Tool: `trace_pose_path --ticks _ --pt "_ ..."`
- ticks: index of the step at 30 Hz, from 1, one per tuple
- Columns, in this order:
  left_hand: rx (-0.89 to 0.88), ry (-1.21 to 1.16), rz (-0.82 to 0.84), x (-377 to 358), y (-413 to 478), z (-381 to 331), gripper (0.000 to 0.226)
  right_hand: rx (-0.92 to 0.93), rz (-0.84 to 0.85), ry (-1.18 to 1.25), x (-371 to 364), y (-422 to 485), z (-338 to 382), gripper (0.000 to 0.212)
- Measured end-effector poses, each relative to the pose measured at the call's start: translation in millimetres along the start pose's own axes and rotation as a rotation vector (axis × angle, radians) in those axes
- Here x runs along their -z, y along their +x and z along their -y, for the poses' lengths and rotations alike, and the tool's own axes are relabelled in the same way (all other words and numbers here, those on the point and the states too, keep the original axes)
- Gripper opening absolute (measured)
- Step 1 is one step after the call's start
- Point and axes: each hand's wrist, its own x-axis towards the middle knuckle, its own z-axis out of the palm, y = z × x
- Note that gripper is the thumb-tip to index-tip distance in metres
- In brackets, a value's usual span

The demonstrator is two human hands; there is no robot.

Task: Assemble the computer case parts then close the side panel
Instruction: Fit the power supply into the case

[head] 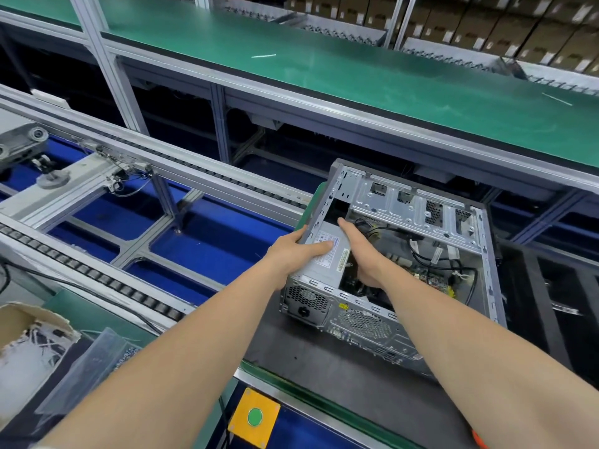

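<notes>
Beside a ribbed roller conveyor point(97, 273), the left grip point(291, 251) pinched the boxy grey metal power supply point(324, 267) against the case wall. The right grip point(364, 257), fingers straight, pressed its right side inside the open, perforated steel computer case point(405, 205) on the dark tabletop point(291, 345).

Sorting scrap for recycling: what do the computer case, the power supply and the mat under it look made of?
Computer case: bare sheet metal, probably steel; dull silver, punched slots. Power supply: matte grey sheet metal, printed label stuck on. Mat: dark, matte, perhaps rubber; unclear.
</notes>
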Motion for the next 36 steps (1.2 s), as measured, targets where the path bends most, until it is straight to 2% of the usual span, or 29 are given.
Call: trace_pose_path --ticks 2,4,8,13,16,18,20,22,24,25,28,30,32,33,36 --pt "0.006 -0.008 0.010 -1.1 -1.0 -1.4 0.070 0.026 0.006 0.030 -5.3 -2.0 1.0 0.046" --pt "0.003 -0.023 0.017 -2.5 -1.8 -2.3 0.068 0.072 -0.075 0.052 -8.1 -1.4 2.0 0.038" --pt "-0.009 -0.027 -0.012 -4.3 -0.7 0.1 0.080 0.068 -0.151 0.064 -6.3 0.9 3.5 0.037" --pt "-0.063 0.088 -0.115 -5.1 -2.0 0.8 0.083 0.016 -0.095 0.036 -4.6 -1.0 5.2 0.052" --pt "-0.095 0.079 -0.136 -4.5 -4.5 0.8 0.088 -0.038 0.082 0.047 -0.6 -6.6 5.8 0.063" --pt "-0.121 0.077 -0.171 -4.6 -6.8 2.7 0.082 -0.064 0.189 0.053 0.2 -9.4 6.2 0.059" --pt "-0.122 0.092 -0.188 -4.2 -8.6 3.1 0.079 -0.075 0.123 0.051 -2.5 -10.2 6.1 0.061" --pt "-0.109 0.081 -0.166 -3.3 -9.2 2.7 0.079 -0.115 -0.036 0.030 -6.3 -14.0 5.7 0.086" --pt "-0.114 0.055 -0.139 -1.7 -8.0 3.9 0.076 -0.142 -0.104 -0.003 -8.4 -17.9 4.0 0.110" --pt "-0.118 0.040 -0.123 -1.0 -7.5 5.0 0.075 -0.120 -0.110 -0.028 -8.7 -20.9 3.7 0.110" --pt "-0.124 -0.004 -0.088 1.0 -6.5 7.7 0.079 -0.003 -0.074 -0.070 -5.8 -30.2 6.2 0.078" --pt "-0.125 -0.019 -0.085 2.0 -6.3 7.7 0.088 -0.026 0.016 -0.019 -4.3 -34.2 7.3 0.086" --pt "-0.106 -0.062 -0.049 2.3 -5.9 8.3 0.091 -0.074 0.068 -0.001 -8.2 -38.6 5.1 0.109" --pt "-0.090 -0.087 -0.019 1.8 -6.3 8.3 0.091 -0.079 0.056 -0.034 -10.4 -39.8 4.4 0.118" --pt "-0.049 -0.149 0.032 0.2 -7.2 7.8 0.091 -0.037 -0.013 -0.166 -12.9 -40.8 2.5 0.121"
